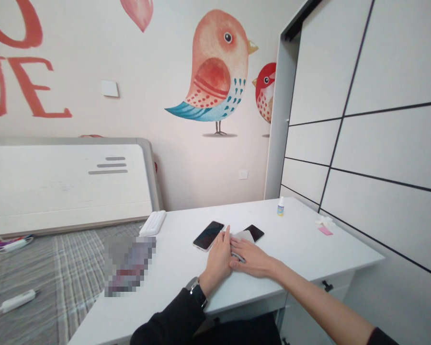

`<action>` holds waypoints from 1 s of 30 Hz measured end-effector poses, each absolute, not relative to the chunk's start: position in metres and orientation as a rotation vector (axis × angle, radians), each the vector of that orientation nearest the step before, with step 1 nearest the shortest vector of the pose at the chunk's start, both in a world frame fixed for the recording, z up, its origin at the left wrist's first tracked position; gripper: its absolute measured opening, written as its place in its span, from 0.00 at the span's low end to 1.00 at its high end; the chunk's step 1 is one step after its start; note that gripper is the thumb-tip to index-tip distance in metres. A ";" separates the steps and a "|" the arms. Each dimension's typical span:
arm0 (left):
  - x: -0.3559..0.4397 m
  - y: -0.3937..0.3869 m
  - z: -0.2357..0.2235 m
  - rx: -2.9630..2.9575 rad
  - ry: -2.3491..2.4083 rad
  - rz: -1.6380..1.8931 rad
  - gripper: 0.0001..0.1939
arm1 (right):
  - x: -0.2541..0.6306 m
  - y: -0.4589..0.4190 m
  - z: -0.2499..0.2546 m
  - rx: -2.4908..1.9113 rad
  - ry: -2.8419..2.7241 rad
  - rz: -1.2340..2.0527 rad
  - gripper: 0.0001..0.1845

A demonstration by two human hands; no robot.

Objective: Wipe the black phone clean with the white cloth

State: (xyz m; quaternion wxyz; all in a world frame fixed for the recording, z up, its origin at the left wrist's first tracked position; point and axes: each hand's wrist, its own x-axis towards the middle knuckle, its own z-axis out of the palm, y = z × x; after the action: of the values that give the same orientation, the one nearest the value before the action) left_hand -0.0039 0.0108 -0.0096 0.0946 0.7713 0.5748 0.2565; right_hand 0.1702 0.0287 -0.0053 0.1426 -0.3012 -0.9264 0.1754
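Both my hands rest on the white desk [301, 249] near its middle. My left hand [220, 256] lies with fingers together, stretched out toward a dark phone [209, 235]. My right hand [252, 258] lies flat with fingers stretched across a grey cloth [243, 236], touching the left hand. A second dark phone [255, 232] pokes out from behind the cloth. A watch sits on my left wrist.
A small dropper bottle [280, 206] stands at the desk's back right. A pink slip and white crumpled tissue [324, 225] lie near the wardrobe [366, 143]. A white ribbed case [153, 223] sits at the desk's left edge, with a bed [57, 268] beyond.
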 end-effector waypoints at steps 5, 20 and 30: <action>-0.003 0.007 -0.005 2.299 1.725 0.734 0.49 | 0.175 0.029 -0.010 -0.855 -2.676 0.517 0.40; 0.000 0.009 -0.003 2.329 1.767 0.721 0.46 | 0.249 0.064 -0.018 -1.208 -2.504 0.414 0.39; -0.002 0.010 0.000 2.363 1.738 0.666 0.43 | 0.165 0.053 -0.020 -1.062 -2.565 0.393 0.44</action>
State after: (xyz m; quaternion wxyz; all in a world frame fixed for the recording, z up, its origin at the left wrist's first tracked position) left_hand -0.0020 0.0104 0.0004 0.0664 0.7838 0.5765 0.2209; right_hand 0.1650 0.0527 -0.0203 0.1679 -0.3735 -0.9018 0.1380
